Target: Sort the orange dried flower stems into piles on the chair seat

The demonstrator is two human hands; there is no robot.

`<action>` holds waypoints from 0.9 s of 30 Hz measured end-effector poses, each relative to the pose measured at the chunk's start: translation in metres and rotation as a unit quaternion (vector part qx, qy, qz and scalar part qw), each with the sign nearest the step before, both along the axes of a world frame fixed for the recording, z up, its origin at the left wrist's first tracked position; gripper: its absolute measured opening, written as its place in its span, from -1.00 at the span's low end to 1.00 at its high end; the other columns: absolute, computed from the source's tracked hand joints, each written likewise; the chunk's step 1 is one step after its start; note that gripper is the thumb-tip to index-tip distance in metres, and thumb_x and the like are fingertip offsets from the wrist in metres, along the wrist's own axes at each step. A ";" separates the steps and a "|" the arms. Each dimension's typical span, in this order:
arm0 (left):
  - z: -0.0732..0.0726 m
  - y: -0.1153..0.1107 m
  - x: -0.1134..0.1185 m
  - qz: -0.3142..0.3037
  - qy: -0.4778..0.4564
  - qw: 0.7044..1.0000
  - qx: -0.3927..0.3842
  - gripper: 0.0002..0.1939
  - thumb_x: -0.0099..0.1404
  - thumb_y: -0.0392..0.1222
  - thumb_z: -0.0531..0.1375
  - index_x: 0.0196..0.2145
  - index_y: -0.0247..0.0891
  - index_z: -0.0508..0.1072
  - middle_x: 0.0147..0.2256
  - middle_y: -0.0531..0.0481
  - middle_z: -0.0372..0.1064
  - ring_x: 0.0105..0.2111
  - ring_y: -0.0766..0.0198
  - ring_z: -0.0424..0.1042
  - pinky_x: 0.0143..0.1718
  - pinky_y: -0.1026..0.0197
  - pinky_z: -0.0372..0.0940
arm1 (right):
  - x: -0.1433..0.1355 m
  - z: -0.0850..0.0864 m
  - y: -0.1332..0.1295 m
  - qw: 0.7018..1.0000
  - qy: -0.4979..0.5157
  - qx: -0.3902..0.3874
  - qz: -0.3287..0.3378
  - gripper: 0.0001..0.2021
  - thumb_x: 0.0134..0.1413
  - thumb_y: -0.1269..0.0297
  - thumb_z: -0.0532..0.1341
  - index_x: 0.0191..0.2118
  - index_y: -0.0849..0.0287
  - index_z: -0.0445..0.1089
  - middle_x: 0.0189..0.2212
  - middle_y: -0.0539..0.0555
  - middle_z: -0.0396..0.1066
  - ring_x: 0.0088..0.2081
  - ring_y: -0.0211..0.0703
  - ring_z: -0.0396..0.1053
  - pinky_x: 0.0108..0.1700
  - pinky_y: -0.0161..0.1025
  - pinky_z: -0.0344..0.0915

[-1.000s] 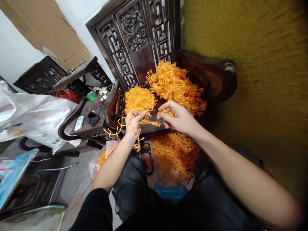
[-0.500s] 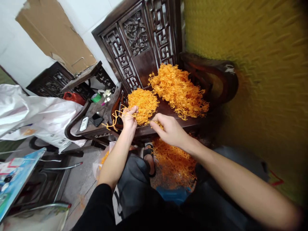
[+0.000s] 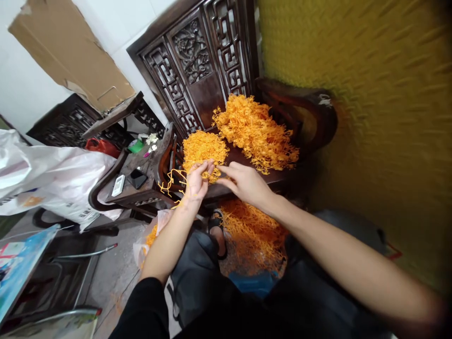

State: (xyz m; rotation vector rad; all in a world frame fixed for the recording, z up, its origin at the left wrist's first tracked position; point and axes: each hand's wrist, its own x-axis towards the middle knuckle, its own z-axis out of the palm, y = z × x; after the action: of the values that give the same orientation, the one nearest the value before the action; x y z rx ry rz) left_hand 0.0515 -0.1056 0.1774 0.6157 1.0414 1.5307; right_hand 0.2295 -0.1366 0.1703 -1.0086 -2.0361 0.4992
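L hand (image 3: 197,182) holds orange stems (image 3: 171,176), long ends trailing wristward, prob. keeping tips reachable for R hand (image 3: 249,185) beside it (thumb/index apart; can't tell if gripping). 2 piles beyond grip: small (image 3: 205,148), big (image 3: 254,132).

I can't make out a readable word or number anywhere in my view. The white bag (image 3: 67,169) carries dark print near its lower edge, but it comes through to me too blurred to read, and so does the orange patch of print further left on it. Below the bag, the blue board (image 3: 26,263) shows red and white printed shapes that I can't resolve into letters. To the right of the bag, any markings on the white remote (image 3: 118,185) are too small for me.
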 end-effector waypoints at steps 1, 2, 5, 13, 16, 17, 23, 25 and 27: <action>0.000 -0.002 0.004 -0.017 0.008 1.000 -0.005 -0.73 0.14 -0.42 0.38 -0.47 -0.26 0.33 -0.32 0.00 0.55 -0.12 0.28 0.59 -0.08 0.28 0.41 | -0.003 -0.001 0.000 0.999 -0.036 0.005 -0.013 -0.54 0.33 0.14 0.24 0.28 0.15 0.43 -0.18 0.18 0.49 -0.27 -0.04 0.43 -0.21 -0.13 0.30; -0.001 -0.004 0.007 -0.033 0.015 0.999 -0.010 -0.73 0.13 -0.39 0.39 -0.47 -0.26 0.34 -0.29 -0.02 0.56 -0.10 0.25 0.58 -0.12 0.29 0.40 | -0.005 -0.002 0.001 0.998 -0.063 0.001 -0.026 -0.55 0.34 0.15 0.22 0.28 0.13 0.43 -0.17 0.18 0.49 -0.30 -0.06 0.42 -0.25 -0.14 0.27; -0.001 -0.010 0.012 -0.078 0.046 0.996 -0.010 -0.74 0.07 -0.26 0.46 -0.43 -0.26 0.41 -0.23 -0.05 0.56 -0.11 0.21 0.55 -0.21 0.28 0.38 | -0.003 -0.003 0.008 0.996 -0.067 -0.010 -0.052 -0.69 0.39 0.16 0.17 0.07 0.10 0.58 -0.20 0.16 0.49 -0.30 -0.08 0.42 -0.25 -0.17 0.24; 0.004 -0.011 -0.035 -0.224 0.271 0.934 -0.055 -0.48 0.01 -0.05 0.54 -0.08 -0.23 0.61 -0.18 -0.07 0.54 -0.30 0.30 0.49 -0.42 0.34 0.31 | 0.035 0.006 0.030 0.996 -0.037 -0.020 -0.077 -0.75 0.34 0.27 0.18 -0.12 0.18 0.62 -0.19 0.18 0.56 -0.16 -0.04 0.48 -0.03 -0.13 0.30; 0.010 0.004 -0.068 -0.160 0.279 0.943 -0.084 -0.42 -0.09 -0.22 0.55 -0.07 -0.29 0.60 -0.26 -0.09 0.54 -0.37 0.26 0.52 -0.49 0.31 0.32 | 0.053 0.006 0.039 0.995 -0.068 -0.054 -0.047 -0.77 0.30 0.26 0.21 -0.16 0.16 0.63 -0.18 0.17 0.60 -0.15 -0.02 0.50 -0.04 -0.12 0.31; 0.012 0.009 -0.076 -0.094 0.278 0.953 -0.075 -0.49 -0.07 -0.23 0.53 -0.12 -0.30 0.59 -0.31 -0.06 0.53 -0.42 0.30 0.50 -0.50 0.33 0.30 | 0.059 0.006 0.041 0.995 -0.074 -0.070 -0.022 -0.78 0.28 0.25 0.22 -0.17 0.15 0.63 -0.20 0.15 0.61 -0.17 -0.03 0.51 -0.06 -0.13 0.32; 0.030 0.005 -0.065 0.036 0.308 0.933 0.182 -0.77 0.24 -0.04 0.37 -0.22 -0.23 0.59 -0.32 -0.03 0.57 -0.35 0.33 0.53 -0.28 0.29 0.40 | 0.070 0.008 0.040 0.959 -0.071 -0.180 0.205 -0.78 0.21 0.12 0.27 -0.26 0.09 0.63 -0.30 0.03 0.63 -0.27 -0.09 0.52 -0.17 -0.19 0.31; 0.037 -0.010 -0.042 -0.128 0.406 0.882 0.202 -0.81 0.22 -0.08 0.40 -0.26 -0.24 0.62 -0.28 -0.07 0.59 -0.25 0.23 0.58 -0.11 0.18 0.44 | 0.065 0.007 0.037 0.950 -0.072 -0.188 0.238 -0.79 0.19 0.12 0.28 -0.26 0.08 0.63 -0.28 0.03 0.63 -0.25 -0.09 0.53 -0.16 -0.19 0.30; 0.039 -0.024 -0.020 -0.326 0.457 0.811 0.166 -0.78 0.12 -0.17 0.47 -0.26 -0.24 0.63 -0.24 -0.11 0.61 -0.17 0.13 0.60 -0.03 0.11 0.44 | 0.060 0.005 0.035 0.946 -0.085 -0.186 0.252 -0.80 0.19 0.14 0.27 -0.26 0.08 0.63 -0.29 0.02 0.63 -0.27 -0.11 0.52 -0.19 -0.21 0.28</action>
State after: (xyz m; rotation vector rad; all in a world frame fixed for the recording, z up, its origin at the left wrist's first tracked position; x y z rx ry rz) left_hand 0.0314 -0.1297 0.2162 1.8679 1.0561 0.7458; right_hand 0.2894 -0.1018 0.1749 -0.7454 -2.4190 1.1343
